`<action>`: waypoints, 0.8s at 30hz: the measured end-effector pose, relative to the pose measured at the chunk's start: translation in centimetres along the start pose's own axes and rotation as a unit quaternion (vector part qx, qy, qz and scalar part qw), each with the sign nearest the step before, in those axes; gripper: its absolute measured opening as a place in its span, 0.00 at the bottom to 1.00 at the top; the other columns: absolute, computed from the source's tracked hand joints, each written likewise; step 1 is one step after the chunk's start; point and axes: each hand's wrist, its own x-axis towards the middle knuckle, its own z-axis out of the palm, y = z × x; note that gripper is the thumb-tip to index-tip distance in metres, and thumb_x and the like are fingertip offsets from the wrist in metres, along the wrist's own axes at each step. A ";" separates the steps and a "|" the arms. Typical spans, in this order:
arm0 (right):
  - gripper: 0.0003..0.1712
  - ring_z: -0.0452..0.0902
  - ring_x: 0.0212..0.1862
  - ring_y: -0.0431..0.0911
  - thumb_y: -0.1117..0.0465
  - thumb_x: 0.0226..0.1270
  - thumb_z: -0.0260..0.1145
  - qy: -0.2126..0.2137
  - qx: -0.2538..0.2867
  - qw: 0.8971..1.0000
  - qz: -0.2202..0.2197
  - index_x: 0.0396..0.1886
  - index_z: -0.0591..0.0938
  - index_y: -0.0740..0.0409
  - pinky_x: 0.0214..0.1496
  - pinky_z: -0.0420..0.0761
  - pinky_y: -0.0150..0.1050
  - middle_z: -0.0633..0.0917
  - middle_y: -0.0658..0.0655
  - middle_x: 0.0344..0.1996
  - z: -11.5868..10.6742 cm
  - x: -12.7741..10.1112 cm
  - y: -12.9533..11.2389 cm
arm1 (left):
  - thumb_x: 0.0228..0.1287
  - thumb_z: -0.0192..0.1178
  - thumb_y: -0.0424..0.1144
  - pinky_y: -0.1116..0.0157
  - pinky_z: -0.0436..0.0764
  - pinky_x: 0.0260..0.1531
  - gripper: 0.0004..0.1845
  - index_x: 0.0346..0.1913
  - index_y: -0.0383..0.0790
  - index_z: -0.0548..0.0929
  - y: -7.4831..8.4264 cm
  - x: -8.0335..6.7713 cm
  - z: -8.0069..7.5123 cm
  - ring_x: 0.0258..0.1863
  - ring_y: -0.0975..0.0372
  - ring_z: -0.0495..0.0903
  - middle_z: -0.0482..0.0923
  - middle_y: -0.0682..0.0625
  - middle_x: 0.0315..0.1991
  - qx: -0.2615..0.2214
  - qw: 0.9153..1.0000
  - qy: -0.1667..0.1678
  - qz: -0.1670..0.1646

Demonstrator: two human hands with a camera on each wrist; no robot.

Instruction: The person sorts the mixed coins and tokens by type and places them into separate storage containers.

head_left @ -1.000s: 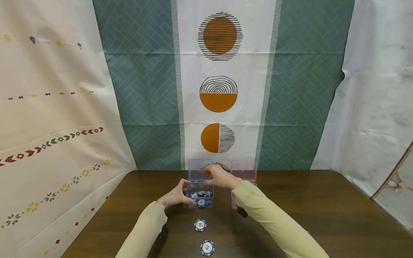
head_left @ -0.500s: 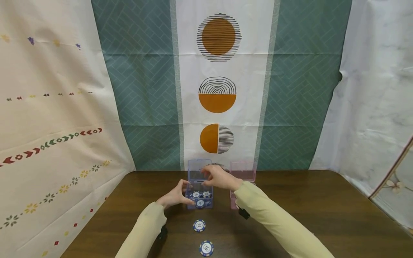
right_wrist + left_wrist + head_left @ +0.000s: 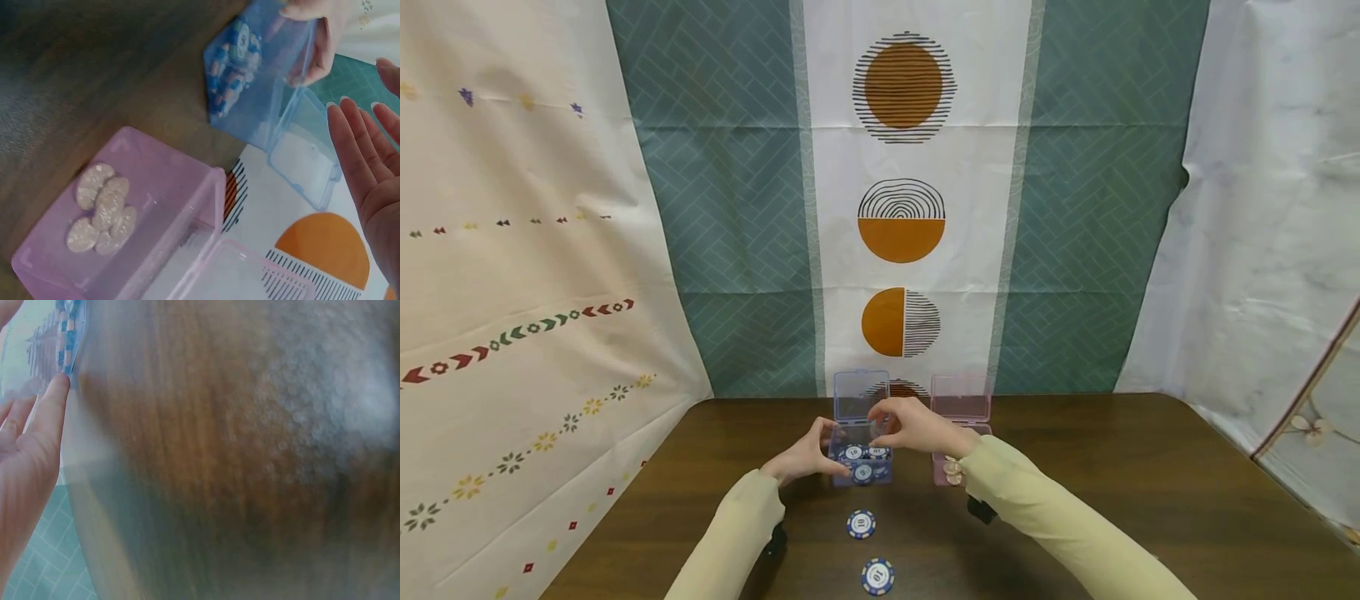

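A see-through blue box (image 3: 886, 478) with its lid raised holds several blue-and-white poker chips (image 3: 853, 452). My left hand (image 3: 805, 456) grips its left side, thumb at the front and fingers toward the back. Over the box's right part hovers my right hand (image 3: 919, 425); in the right wrist view that hand (image 3: 375, 169) has loosely straight fingers with nothing between them. Two more chips lie flat on the table in front of the box, one nearer the box (image 3: 861, 524) and one nearer me (image 3: 877, 576). Both show a 10.
To the right stands a pink see-through box (image 3: 165, 156), lid raised, with several pale gold coins (image 3: 109, 209) inside. My right forearm partly covers it in the head view. Behind the dark wooden table (image 3: 1112, 475) hangs a patterned cloth (image 3: 737, 250).
My right hand has lowered slightly and shifted right relative to the blue box. Chips inside the box lie differently than a second ago. The left hand keeps its grip.
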 end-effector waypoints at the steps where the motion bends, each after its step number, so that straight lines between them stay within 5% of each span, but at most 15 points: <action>1: 0.18 0.76 0.31 0.39 0.61 0.56 0.68 -0.003 0.004 1.000 -0.003 0.45 0.76 0.62 0.35 0.75 0.29 0.78 0.54 0.35 0.2 -0.1 0.0 | 0.44 0.72 0.38 0.42 0.61 0.50 0.40 0.56 0.37 0.55 0.0 0.0 0.0 0.57 0.42 0.59 0.62 0.40 0.55 0.003 1.000 0.000 0.000; 24: 0.18 0.76 0.32 0.37 0.61 0.51 0.71 -0.104 0.024 0.994 -0.033 0.40 0.80 0.65 0.35 0.75 0.28 0.81 0.55 0.32 4.4 -1.4 -0.8 | 0.43 0.72 0.36 0.45 0.63 0.49 0.41 0.56 0.36 0.56 -0.1 0.0 0.0 0.56 0.42 0.60 0.62 0.38 0.56 0.001 1.000 0.010 0.004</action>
